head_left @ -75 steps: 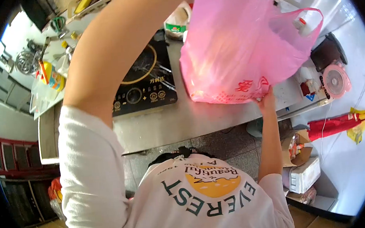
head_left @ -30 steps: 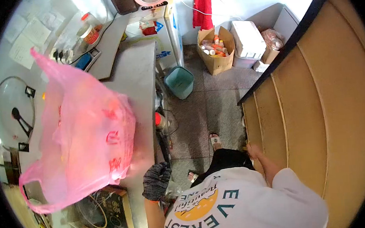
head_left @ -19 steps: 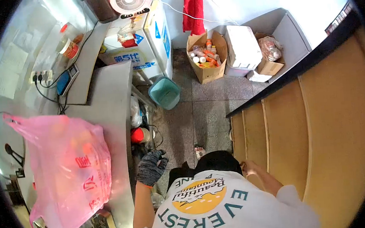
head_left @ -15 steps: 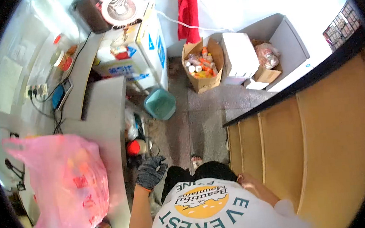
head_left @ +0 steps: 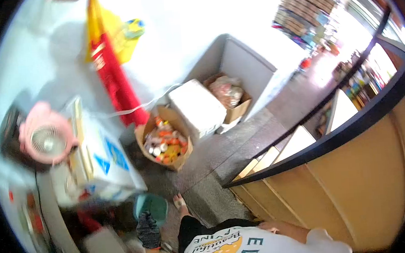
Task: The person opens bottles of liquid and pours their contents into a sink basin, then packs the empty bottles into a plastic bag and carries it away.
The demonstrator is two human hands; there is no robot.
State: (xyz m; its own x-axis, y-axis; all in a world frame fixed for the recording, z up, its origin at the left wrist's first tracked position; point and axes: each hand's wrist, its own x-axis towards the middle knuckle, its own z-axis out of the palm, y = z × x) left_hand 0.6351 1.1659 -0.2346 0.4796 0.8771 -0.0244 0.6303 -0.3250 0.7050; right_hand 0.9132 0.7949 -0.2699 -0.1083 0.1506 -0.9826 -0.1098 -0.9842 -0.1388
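Note:
My left hand wears a dark grey knitted glove and hangs low in front of me. It overlaps the near edge of the teal plastic bin in the view; whether it touches the bin I cannot tell. Nothing shows in the glove, and its fingers are smeared by motion. Bare, my right hand rests near my waist at the side of my white shirt, and its fingers are mostly hidden.
Ahead stand a carton of bottles, a white box and a carton with a plastic-wrapped bundle. A pink fan sits by a large box on the left. Wooden shelving with a dark edge borders the right.
My view has swung right and I have moved forward; the pink bag has left the view. A foot now steps out ahead, and my gloved hand appears beside the teal bin.

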